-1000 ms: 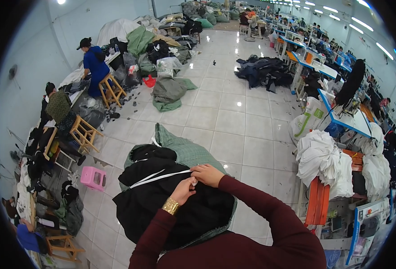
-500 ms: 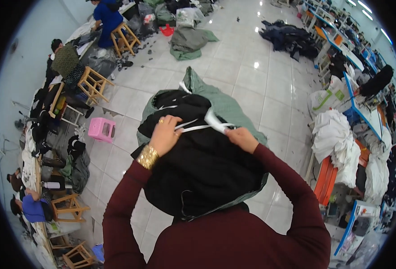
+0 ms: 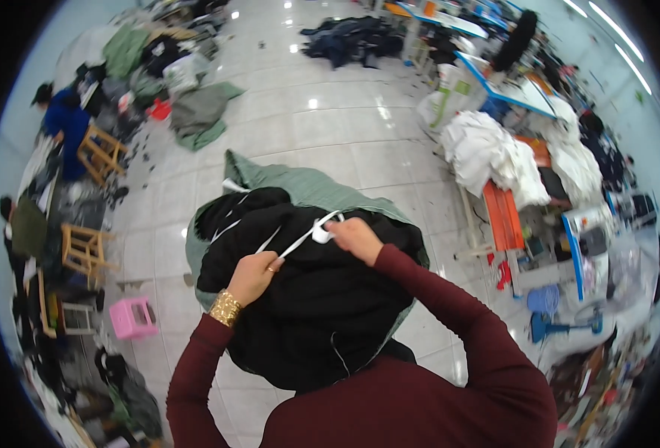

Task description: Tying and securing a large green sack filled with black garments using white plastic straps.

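A bundle of black cloth [image 3: 315, 306] lies in front of my body, with a green woven sack [image 3: 307, 185] around and under it. Across the cloth, a narrow white strip [image 3: 296, 244] runs between my hands. My left hand [image 3: 249, 279], with a gold bracelet at the wrist, is closed on its lower left end. My right hand [image 3: 355, 240] pinches the upper right part, where a wider white loop or fold hangs by the fingers. More white strips lie on the black cloth to the left; how they are attached is hard to tell.
A pink plastic stool [image 3: 134, 318] and a wooden stool [image 3: 87, 250] stand left, near seated people. Grey-green sacking [image 3: 199, 112] and dark clothing [image 3: 352, 42] lie on the tiled floor ahead. At right are white cloth piles [image 3: 487, 153], an orange chute [image 3: 502, 216] and sewing tables.
The view has swung to the right, so the surroundings sit further left. My left hand has gone from lying partly spread on the cloth to gripping the strip, now pulled straight between both hands.
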Motion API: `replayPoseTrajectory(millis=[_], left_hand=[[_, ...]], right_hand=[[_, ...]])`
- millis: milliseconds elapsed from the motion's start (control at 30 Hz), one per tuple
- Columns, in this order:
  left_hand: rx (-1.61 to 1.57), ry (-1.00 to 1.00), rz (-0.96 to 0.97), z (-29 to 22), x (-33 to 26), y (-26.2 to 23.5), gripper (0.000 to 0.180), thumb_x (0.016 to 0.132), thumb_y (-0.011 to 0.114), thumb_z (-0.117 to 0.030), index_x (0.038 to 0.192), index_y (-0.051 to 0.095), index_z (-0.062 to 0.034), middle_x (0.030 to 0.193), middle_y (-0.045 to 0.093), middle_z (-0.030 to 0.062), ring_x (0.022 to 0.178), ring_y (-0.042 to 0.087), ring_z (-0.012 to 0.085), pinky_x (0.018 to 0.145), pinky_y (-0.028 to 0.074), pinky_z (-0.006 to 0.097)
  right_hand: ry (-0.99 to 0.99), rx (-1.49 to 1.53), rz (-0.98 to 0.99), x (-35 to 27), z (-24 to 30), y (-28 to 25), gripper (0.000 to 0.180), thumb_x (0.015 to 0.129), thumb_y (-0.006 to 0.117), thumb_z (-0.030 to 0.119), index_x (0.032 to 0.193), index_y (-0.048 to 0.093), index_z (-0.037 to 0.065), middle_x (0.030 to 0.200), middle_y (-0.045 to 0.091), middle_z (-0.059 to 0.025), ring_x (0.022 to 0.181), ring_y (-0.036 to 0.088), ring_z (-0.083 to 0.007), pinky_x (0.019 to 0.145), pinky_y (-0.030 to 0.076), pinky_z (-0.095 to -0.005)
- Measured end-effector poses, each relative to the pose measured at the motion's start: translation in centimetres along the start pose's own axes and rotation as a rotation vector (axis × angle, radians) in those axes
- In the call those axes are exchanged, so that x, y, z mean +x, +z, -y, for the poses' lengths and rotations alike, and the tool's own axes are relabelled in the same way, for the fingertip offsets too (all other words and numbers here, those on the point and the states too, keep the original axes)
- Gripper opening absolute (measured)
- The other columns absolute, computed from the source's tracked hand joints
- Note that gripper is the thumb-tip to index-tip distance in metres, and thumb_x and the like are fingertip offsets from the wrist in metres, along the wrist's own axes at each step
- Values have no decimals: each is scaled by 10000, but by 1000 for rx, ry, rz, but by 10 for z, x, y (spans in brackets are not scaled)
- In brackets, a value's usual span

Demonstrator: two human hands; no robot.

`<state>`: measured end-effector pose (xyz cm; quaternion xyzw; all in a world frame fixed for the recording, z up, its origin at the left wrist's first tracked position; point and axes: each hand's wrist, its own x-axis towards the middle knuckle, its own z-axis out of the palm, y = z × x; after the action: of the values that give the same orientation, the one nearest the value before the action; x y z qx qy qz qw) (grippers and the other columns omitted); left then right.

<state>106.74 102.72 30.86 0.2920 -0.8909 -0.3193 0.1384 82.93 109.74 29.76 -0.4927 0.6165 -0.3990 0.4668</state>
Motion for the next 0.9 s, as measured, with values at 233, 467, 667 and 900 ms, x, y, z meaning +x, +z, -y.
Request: replayPoseTrajectory(millis=[233, 467, 667, 900], left_hand=[[36, 71, -86, 18, 18, 33, 239, 821, 517, -176, 660, 471, -6, 623, 483, 169, 609, 492, 364, 523, 365, 425], [333, 54, -95, 45, 47, 54, 228, 787, 533, -212, 655, 566, -29, 665, 568, 187, 666, 560, 367, 579, 437, 452], [325, 104, -66, 27, 27, 46, 238, 805, 520, -235, 709, 583, -26, 704, 543, 158, 717, 535, 343, 628, 432, 422], [396, -3, -104, 20, 42, 65, 168, 767, 522, -178, 719, 604, -40, 763, 585, 156, 760, 571, 338, 664, 458, 424]], right_hand=[[-548, -780, -51, -82, 18, 89, 272, 827, 456, 240, 649, 556, 61, 596, 550, -110, 518, 527, -294, 502, 412, -402], [-392, -303, -235, -160, 55, 116, 319, 824, 463, 243, 579, 558, 61, 534, 525, -90, 550, 513, -261, 634, 386, -341], [-393, -350, -179, -182, 52, 82, 363, 855, 460, 212, 529, 447, 52, 494, 470, -73, 502, 481, -257, 624, 383, -325], [-419, -400, -243, -187, 54, 122, 311, 846, 473, 193, 569, 465, 51, 489, 453, -65, 497, 467, -252, 626, 378, -326]])
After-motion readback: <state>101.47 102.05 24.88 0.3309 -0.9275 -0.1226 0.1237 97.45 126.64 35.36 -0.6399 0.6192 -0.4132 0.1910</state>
